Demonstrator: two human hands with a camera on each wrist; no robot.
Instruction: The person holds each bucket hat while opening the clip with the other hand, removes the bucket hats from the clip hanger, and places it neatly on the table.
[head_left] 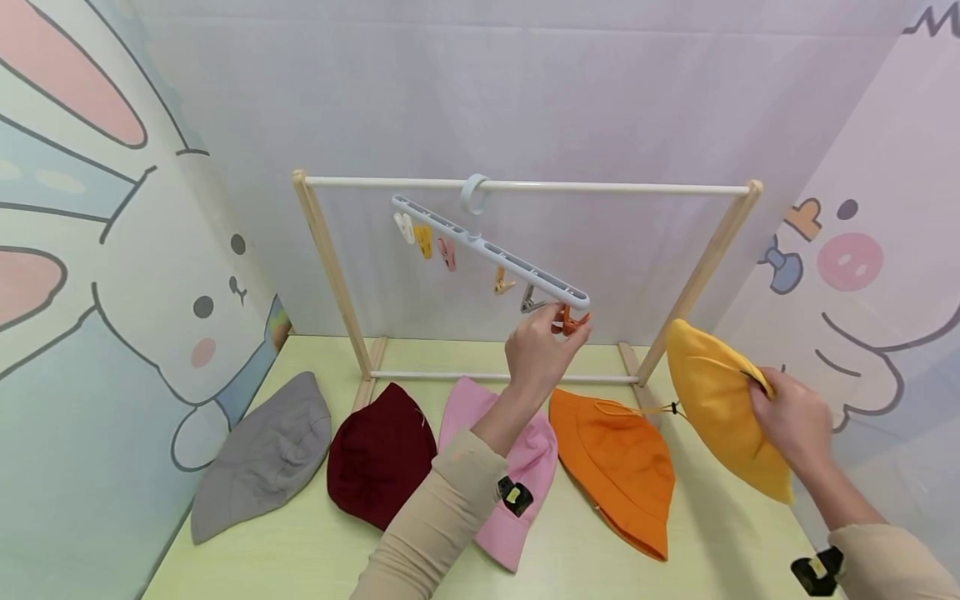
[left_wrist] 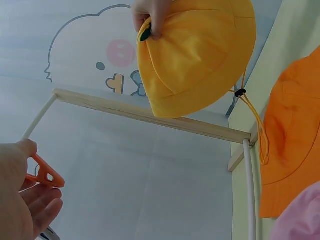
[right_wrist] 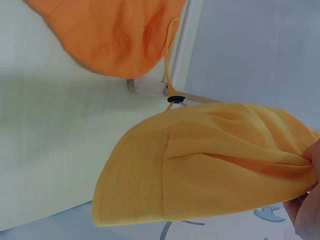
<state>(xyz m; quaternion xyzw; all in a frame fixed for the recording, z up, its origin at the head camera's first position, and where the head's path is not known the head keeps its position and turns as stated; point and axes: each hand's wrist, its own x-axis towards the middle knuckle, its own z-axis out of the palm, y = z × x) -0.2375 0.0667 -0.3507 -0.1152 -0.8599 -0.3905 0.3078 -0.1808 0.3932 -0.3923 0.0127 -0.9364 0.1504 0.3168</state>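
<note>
My left hand (head_left: 542, 350) pinches an orange clothespin (head_left: 572, 322) hanging from the lower right end of a pale blue clip hanger (head_left: 517, 265). In the left wrist view, thumb and fingers are on the handles of that clothespin (left_wrist: 47, 175). My right hand (head_left: 797, 419) holds a yellow bucket hat (head_left: 712, 400) up at the right, gripping the crown's fabric. The hat (right_wrist: 215, 165) fills the lower half of the right wrist view; its cord with a black stopper (right_wrist: 176, 99) trails toward the orange hat.
The hanger hooks on a white rod (head_left: 615, 188) of a wooden rack. Several other clothespins hang from it, including a grey one (head_left: 531, 300). On the table lie grey (head_left: 262, 458), maroon (head_left: 382, 454), pink (head_left: 534, 450) and orange (head_left: 618, 467) hats.
</note>
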